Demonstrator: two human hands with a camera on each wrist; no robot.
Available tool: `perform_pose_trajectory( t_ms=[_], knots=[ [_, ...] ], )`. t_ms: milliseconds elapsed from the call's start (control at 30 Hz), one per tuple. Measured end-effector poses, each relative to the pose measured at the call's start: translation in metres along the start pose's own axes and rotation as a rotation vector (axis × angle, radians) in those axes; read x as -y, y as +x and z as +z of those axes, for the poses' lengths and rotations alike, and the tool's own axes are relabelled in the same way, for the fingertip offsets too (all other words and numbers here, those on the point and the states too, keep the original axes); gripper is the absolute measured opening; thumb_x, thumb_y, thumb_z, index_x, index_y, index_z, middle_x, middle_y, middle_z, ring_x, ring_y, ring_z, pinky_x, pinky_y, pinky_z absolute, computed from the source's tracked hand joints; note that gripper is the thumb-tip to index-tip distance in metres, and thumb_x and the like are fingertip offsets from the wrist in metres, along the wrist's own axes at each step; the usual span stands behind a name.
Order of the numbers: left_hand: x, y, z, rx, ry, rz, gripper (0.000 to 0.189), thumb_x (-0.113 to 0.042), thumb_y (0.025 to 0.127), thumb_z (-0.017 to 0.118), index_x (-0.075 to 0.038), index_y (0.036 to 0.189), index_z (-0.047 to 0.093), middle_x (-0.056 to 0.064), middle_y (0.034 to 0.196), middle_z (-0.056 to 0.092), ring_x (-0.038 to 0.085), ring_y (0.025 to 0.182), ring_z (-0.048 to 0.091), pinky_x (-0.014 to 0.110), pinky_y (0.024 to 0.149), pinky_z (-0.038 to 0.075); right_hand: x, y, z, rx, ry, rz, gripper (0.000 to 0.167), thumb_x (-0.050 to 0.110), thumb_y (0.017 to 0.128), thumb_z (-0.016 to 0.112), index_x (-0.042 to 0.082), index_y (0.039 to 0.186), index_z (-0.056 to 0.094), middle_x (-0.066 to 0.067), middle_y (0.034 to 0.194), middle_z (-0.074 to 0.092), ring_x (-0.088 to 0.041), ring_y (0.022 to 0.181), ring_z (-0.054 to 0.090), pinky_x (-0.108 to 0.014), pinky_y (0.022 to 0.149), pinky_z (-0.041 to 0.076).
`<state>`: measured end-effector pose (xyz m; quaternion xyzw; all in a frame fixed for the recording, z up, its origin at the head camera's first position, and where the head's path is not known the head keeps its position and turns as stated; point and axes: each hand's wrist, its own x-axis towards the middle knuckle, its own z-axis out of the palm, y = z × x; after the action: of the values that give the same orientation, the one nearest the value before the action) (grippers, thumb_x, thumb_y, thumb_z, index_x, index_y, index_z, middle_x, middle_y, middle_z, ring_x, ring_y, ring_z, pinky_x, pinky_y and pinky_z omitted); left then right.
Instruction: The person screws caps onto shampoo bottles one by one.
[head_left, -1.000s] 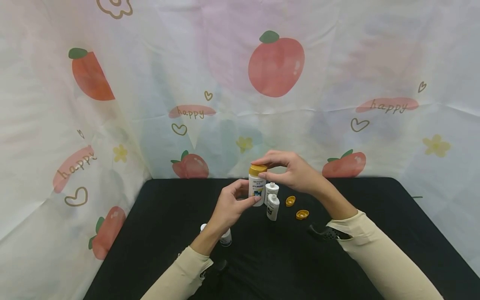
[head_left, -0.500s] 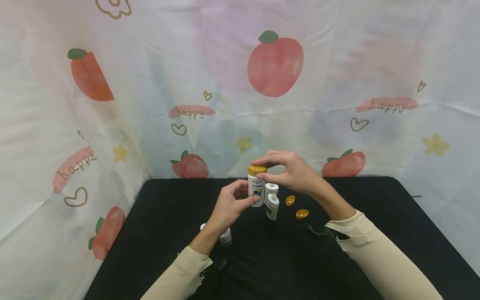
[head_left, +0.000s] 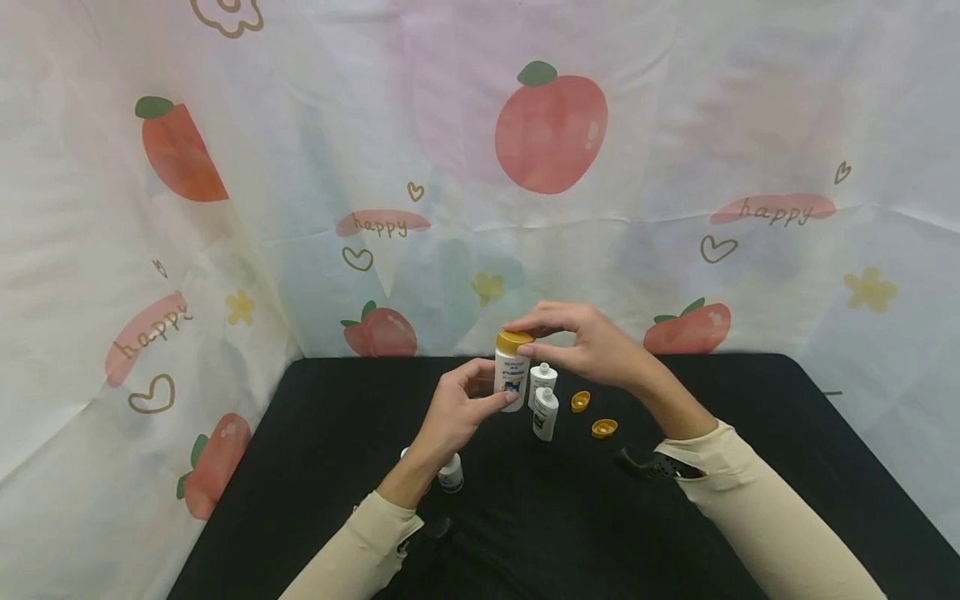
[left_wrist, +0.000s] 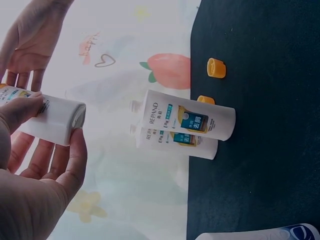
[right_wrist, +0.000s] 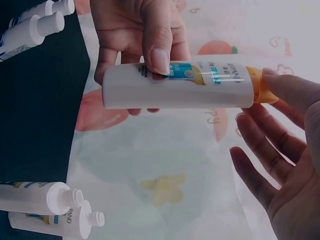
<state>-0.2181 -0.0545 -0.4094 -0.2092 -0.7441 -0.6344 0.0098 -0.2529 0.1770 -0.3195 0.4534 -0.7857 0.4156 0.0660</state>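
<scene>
A white shampoo bottle [head_left: 510,369] with a printed label is held up above the black table, nearly upright. My left hand [head_left: 457,408] grips its lower body, thumb across the label and fingers behind. At the top, my right hand [head_left: 585,340] pinches the bottle's yellow cap [right_wrist: 261,89] between thumb and index finger, and the cap sits on the neck. The other right fingers spread free in the right wrist view. Just right of the held bottle stand two similar shampoo bottles [head_left: 545,414] [left_wrist: 187,117], capless, with bare white nozzles.
Two loose yellow caps [head_left: 604,428] [head_left: 581,402] lie on the black table [head_left: 570,533] right of the capless bottles. White-topped bottles [head_left: 451,475] stand by my left forearm, partly hidden behind it. A patterned cloth [head_left: 480,167] hangs behind the table.
The held bottle has shifted very slightly left and tilted a little. Both hands keep their hold on it, and the things on the table stay in place.
</scene>
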Motion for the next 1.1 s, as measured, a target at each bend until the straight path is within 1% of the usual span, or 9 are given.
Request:
perform_pose_trajectory(
  t_ms=[200,333,467,633,833,933,1100],
  knots=[
    [-0.0005,0.0006,0.0003,-0.005,0.009,0.003,0.034,-0.014,0.089,0.08,-0.015,0.122,0.07,0.004,0.112,0.073,0.019,0.103,0.068,0.04,0.091,0.054,0.0003,-0.0008,-0.0009,-0.046,-0.011,-0.007,0.035,0.009,0.089,0.079,0.017,0.123,0.074,0.005,0.11,0.068,-0.011,0.097,0.062,-0.028,0.078,0.053],
    [-0.0002,0.0011,0.0009,-0.01,0.012,0.001,0.034,-0.015,0.089,0.08,-0.015,0.122,0.07,0.004,0.113,0.073,0.019,0.103,0.068,0.04,0.092,0.054,-0.0009,-0.0012,-0.0007,-0.071,-0.015,-0.021,0.036,0.009,0.085,0.082,0.017,0.119,0.076,0.005,0.106,0.067,-0.01,0.094,0.061,-0.026,0.075,0.051],
    [0.0006,0.0012,0.0009,-0.017,0.013,-0.002,0.034,-0.015,0.089,0.08,-0.015,0.122,0.071,0.004,0.113,0.073,0.02,0.104,0.068,0.04,0.092,0.054,-0.002,-0.0017,-0.0014,-0.06,-0.012,-0.025,0.038,0.007,0.084,0.082,0.016,0.12,0.075,0.005,0.105,0.067,-0.011,0.092,0.06,-0.026,0.074,0.051],
    [0.0006,0.0009,0.0006,-0.02,0.009,-0.007,0.035,-0.014,0.088,0.08,-0.015,0.122,0.071,0.004,0.113,0.073,0.02,0.104,0.068,0.042,0.093,0.054,-0.0019,-0.0031,-0.0034,-0.031,-0.001,-0.01,0.039,0.001,0.087,0.079,0.014,0.124,0.074,0.004,0.105,0.067,-0.012,0.093,0.06,-0.027,0.075,0.051],
    [0.0001,0.0014,0.0017,-0.015,0.013,-0.013,0.036,-0.016,0.088,0.081,-0.016,0.122,0.071,0.004,0.114,0.074,0.019,0.105,0.068,0.042,0.093,0.053,-0.0039,-0.0035,-0.003,-0.051,0.03,-0.001,0.036,0.0,0.087,0.078,0.012,0.12,0.075,0.002,0.107,0.069,-0.014,0.096,0.062,-0.027,0.08,0.053],
    [0.0007,0.0012,0.0026,-0.012,0.006,-0.016,0.036,-0.016,0.089,0.08,-0.015,0.123,0.071,0.005,0.114,0.074,0.02,0.105,0.068,0.041,0.093,0.054,-0.0056,-0.0028,-0.0009,-0.062,0.036,0.008,0.035,0.001,0.086,0.079,0.013,0.119,0.074,0.001,0.112,0.07,-0.014,0.099,0.065,-0.028,0.086,0.054],
    [0.0012,0.0004,0.0034,-0.005,-0.011,-0.014,0.036,-0.014,0.089,0.08,-0.015,0.124,0.071,0.005,0.115,0.074,0.02,0.106,0.068,0.039,0.091,0.055,-0.0056,-0.0033,0.0031,-0.047,0.038,0.086,0.037,0.01,0.089,0.079,0.017,0.125,0.071,0.003,0.12,0.071,-0.013,0.11,0.067,-0.032,0.095,0.054]
  ],
)
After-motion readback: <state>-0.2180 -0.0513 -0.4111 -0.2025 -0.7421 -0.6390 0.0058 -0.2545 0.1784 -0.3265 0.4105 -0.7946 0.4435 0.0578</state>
